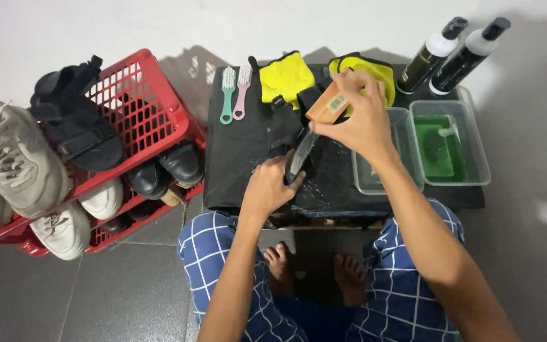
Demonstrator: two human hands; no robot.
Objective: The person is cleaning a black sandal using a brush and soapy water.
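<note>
I see the dark shoe [300, 155] lying on the black-covered table [242, 158], my left hand [270, 185] curled around its near end. My right hand [357, 117] pinches a wooden brush [328, 104] above it, beside two clear tubs [451, 149].

free: table front-left [235, 183] | blocked: tubs [422, 152] right, bottles [451, 54] behind

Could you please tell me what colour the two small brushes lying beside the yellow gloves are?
In the head view, one small brush is mint green and the other brush is pink.
</note>
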